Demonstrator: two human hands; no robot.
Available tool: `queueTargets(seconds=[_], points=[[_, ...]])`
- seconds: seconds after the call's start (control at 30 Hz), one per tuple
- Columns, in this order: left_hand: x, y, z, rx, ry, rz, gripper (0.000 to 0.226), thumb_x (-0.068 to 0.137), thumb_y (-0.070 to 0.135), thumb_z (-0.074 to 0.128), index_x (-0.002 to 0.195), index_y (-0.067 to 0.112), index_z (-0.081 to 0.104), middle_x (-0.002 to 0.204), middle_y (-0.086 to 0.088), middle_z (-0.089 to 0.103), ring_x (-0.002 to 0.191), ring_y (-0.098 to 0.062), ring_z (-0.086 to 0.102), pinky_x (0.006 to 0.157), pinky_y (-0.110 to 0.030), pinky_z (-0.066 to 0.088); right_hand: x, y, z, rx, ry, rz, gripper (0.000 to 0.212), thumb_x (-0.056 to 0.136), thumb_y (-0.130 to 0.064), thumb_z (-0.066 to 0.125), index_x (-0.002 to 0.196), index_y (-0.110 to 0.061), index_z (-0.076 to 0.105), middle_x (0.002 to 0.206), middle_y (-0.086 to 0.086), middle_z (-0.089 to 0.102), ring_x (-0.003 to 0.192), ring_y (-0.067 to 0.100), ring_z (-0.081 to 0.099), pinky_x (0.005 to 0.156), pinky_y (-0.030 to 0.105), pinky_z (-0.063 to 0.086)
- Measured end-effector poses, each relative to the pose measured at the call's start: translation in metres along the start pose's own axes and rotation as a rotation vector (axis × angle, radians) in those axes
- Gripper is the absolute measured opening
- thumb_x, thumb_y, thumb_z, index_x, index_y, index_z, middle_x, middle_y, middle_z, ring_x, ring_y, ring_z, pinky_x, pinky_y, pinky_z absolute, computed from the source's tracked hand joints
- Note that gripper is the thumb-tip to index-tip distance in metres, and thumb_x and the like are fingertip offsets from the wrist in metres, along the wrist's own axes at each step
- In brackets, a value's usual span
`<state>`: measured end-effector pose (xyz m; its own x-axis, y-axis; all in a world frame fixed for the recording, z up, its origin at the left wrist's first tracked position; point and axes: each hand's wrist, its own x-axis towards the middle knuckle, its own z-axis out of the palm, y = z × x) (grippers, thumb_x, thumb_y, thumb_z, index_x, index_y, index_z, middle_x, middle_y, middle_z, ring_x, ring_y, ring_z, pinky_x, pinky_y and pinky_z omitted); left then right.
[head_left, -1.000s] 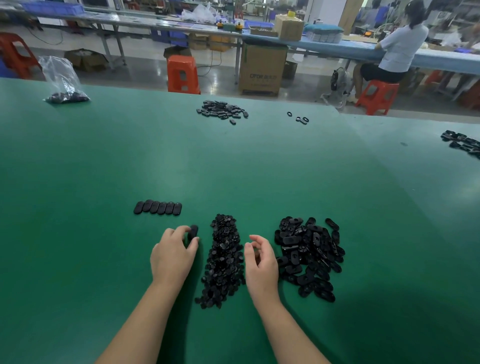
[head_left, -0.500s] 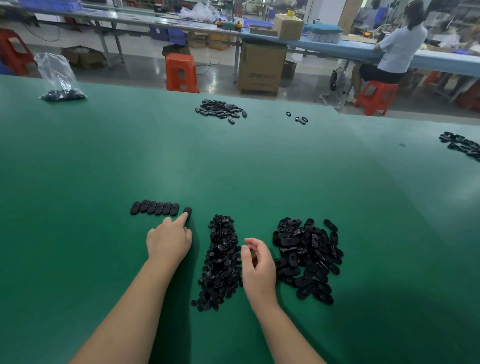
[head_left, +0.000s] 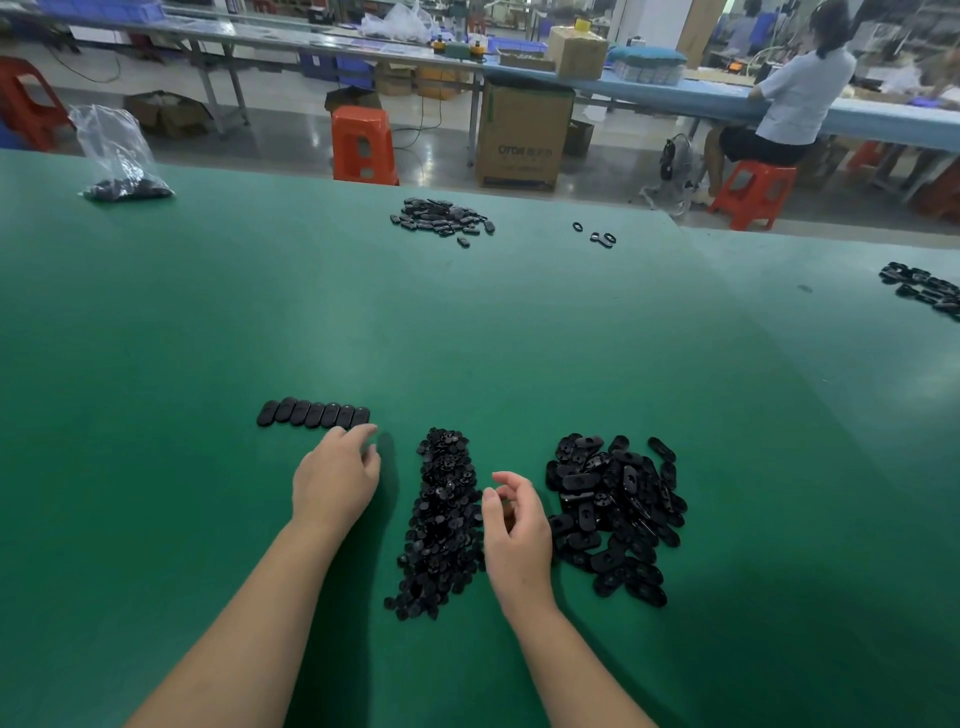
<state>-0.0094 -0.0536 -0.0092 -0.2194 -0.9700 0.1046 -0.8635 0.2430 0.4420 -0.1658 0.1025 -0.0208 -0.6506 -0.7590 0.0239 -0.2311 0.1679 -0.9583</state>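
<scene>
A neat row of several black oval parts lies on the green table. My left hand sits just below the row's right end, fingers relaxed and empty, fingertips close to the last part. A long pile of small black pieces lies between my hands. To its right is a heap of larger black oval shells. My right hand hovers between the two piles with fingers loosely curled; I see nothing in it.
Farther back lie another black pile, a few loose rings, a plastic bag of parts at far left, and more parts at the right edge. Beyond the table are orange stools, a cardboard box and a seated person.
My left hand carried a black oval part up to the row's right end, set it down there and let go. My right hand stayed between the piles.
</scene>
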Motion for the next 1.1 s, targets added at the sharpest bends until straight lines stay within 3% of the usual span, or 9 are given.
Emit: queueTargets(seconds=[0.13, 0.27, 0.47, 0.63, 0.73, 0.87, 1.1], points=[[-0.016, 0.013, 0.009, -0.125, -0.02, 0.159, 0.021, 0.098, 0.027, 0.058, 0.113, 0.026, 0.072, 0.089, 0.011, 0.057, 0.071, -0.01, 0.057, 0.06, -0.027, 0.048, 0.001, 0.0, 0.001, -0.015, 0.017, -0.006, 0.011, 0.101, -0.029, 0.058, 0.111, -0.032, 0.06, 0.1, -0.009, 0.063, 0.093, 0.006, 0.06, 0.085, 0.03, 0.053], [-0.029, 0.017, 0.021, -0.07, -0.029, 0.206, 0.036, 0.098, 0.025, 0.054, 0.132, 0.034, 0.063, 0.095, 0.005, 0.053, 0.078, -0.019, 0.05, 0.075, -0.035, 0.048, 0.001, -0.001, 0.001, -0.018, 0.029, 0.0, 0.012, 0.1, -0.026, 0.059, 0.112, -0.027, 0.062, 0.101, -0.007, 0.064, 0.095, 0.011, 0.062, 0.087, 0.034, 0.053], [-0.025, 0.023, 0.026, 0.084, -0.051, 0.19, 0.044, 0.102, 0.036, 0.043, 0.145, 0.039, 0.048, 0.099, 0.002, 0.044, 0.079, -0.018, 0.038, 0.079, -0.033, 0.038, 0.0, -0.002, 0.001, -0.027, 0.04, -0.004, 0.012, 0.1, -0.024, 0.059, 0.111, -0.026, 0.063, 0.099, -0.007, 0.065, 0.092, 0.01, 0.062, 0.085, 0.033, 0.053], [-0.026, 0.023, 0.023, 0.016, -0.045, 0.165, 0.037, 0.101, 0.034, 0.047, 0.135, 0.034, 0.059, 0.099, 0.003, 0.046, 0.078, -0.018, 0.041, 0.076, -0.032, 0.038, 0.0, -0.003, 0.001, -0.034, 0.034, -0.002, 0.012, 0.1, -0.026, 0.059, 0.111, -0.027, 0.062, 0.1, -0.008, 0.064, 0.091, 0.007, 0.062, 0.084, 0.03, 0.053], [-0.033, 0.015, 0.021, -0.064, 0.043, 0.172, 0.024, 0.097, 0.025, 0.058, 0.114, 0.023, 0.074, 0.093, 0.002, 0.055, 0.074, -0.019, 0.048, 0.075, -0.035, 0.044, 0.0, -0.002, 0.001, -0.041, 0.028, -0.003, 0.011, 0.1, -0.026, 0.058, 0.11, -0.029, 0.062, 0.1, -0.01, 0.064, 0.092, 0.005, 0.061, 0.083, 0.028, 0.053], [-0.04, 0.005, 0.018, -0.076, 0.113, 0.097, 0.011, 0.093, 0.025, 0.066, 0.091, 0.019, 0.074, 0.084, 0.006, 0.058, 0.071, -0.015, 0.048, 0.075, -0.036, 0.045, 0.0, -0.002, 0.001, -0.055, 0.019, -0.008, 0.01, 0.101, -0.027, 0.057, 0.108, -0.032, 0.061, 0.102, -0.013, 0.064, 0.095, 0.001, 0.06, 0.083, 0.022, 0.051], [-0.042, 0.0, 0.021, -0.14, 0.115, 0.049, 0.008, 0.093, 0.027, 0.067, 0.098, 0.023, 0.073, 0.091, 0.007, 0.061, 0.077, -0.013, 0.051, 0.082, -0.032, 0.042, 0.0, -0.005, 0.001, -0.082, 0.009, -0.008, 0.015, 0.1, -0.025, 0.057, 0.1, -0.041, 0.058, 0.102, -0.016, 0.063, 0.096, -0.006, 0.058, 0.079, 0.012, 0.047]])
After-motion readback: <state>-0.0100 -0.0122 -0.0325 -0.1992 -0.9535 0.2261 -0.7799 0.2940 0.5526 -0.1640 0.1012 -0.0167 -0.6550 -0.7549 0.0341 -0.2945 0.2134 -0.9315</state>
